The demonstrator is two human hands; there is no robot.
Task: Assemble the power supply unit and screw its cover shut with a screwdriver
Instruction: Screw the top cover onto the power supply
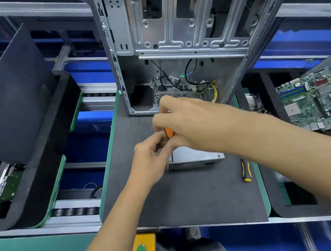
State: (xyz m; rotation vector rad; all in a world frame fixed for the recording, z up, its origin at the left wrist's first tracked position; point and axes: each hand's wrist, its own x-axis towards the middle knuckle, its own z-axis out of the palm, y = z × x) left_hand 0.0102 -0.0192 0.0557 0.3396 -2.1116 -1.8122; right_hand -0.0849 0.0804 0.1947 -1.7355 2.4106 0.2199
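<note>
Power supply unit [194, 159] half behind hands

Two hands [153, 154] [182, 121], two screwdrivers [169, 132] [246, 170], one power supply unit [194, 159], one computer case [173, 43], one motherboard [316, 100]

Both bare forearms reach forward; the right hand [184, 121] curls its grip around an orange-handled screwdriver [169, 132], while the left hand [153, 156] pinches beside its shaft.

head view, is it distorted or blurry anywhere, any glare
Head view: wide-angle bending bows the computer case and rails outward; right hand fingertips are motion-blurred around the orange screwdriver; soft sheen on the power supply unit, no harsh glare.
</note>
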